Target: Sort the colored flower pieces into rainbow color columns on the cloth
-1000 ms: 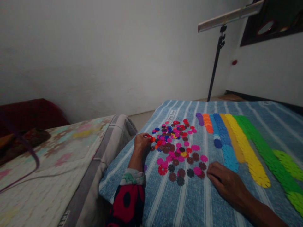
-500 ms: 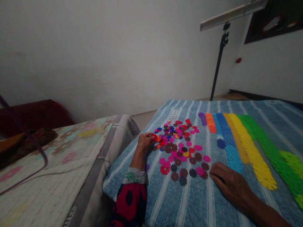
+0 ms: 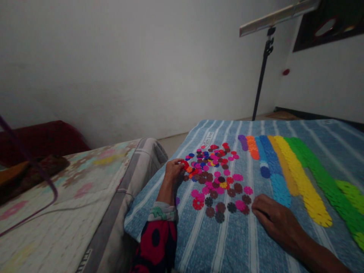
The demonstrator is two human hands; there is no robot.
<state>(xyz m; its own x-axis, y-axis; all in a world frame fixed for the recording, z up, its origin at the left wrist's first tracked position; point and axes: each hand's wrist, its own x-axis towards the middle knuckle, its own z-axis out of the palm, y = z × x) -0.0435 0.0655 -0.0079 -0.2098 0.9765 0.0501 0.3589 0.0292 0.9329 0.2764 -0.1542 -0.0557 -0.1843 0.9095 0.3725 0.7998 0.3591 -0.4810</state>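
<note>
Little has shifted over the last second. The left hand keeps its fingertips pinched on a red flower disc at the edge of the loose disc pile. The right hand stays palm-down and empty on the striped blanket, its fingertips just beside the nearest dark discs.

Sm. red notched disc at L edge of loose multicolour disc pile

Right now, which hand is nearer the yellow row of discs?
Right. The right hand lies left of the yellow row; the left hand pinches a red disc across the loose pile.
</note>
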